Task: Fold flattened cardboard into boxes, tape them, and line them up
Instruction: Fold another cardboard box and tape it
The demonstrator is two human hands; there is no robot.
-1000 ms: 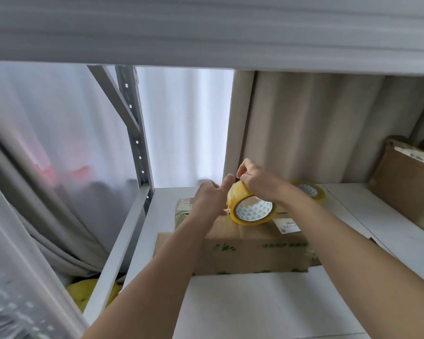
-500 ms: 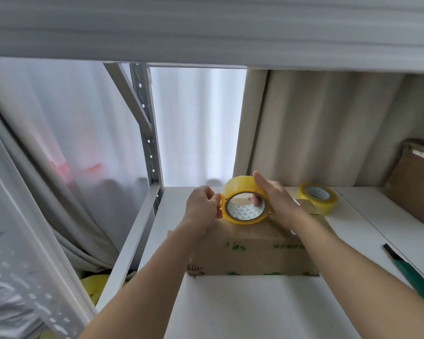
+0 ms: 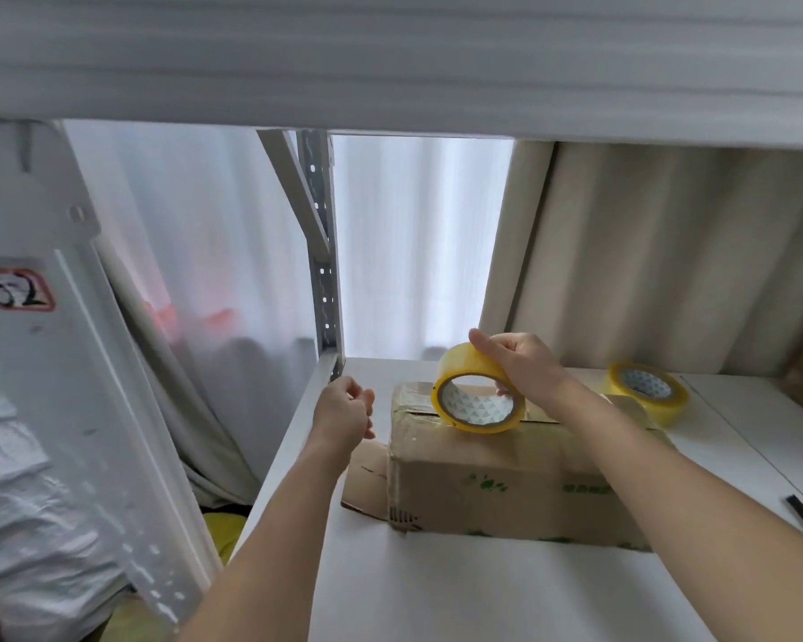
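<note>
Having left the roll, the left hand [image 3: 344, 410] is hanging curled, seemingly empty, while the right hand [image 3: 518, 370] is gripping the tape roll [image 3: 476, 391] on the box [image 3: 506, 474]; tape wants keeping taut along the seam.

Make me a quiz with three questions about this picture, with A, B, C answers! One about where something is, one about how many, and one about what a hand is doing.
1. Where is the tape roll that the right hand holds?
A. On top of the cardboard box
B. On the floor
C. Hanging from the shelf post

2. How many yellow tape rolls can you see?
A. One
B. Two
C. Four

3. What is the left hand doing?
A. Gripping the tape roll
B. Pressing flat on the box
C. Curled in the air to the left of the box, away from the roll

Answers:
1 A, the roll stands on edge on the box top.
2 B, a second roll lies on the shelf behind.
3 C, its fingers are curled; whether they pinch clear tape cannot be told.
</note>
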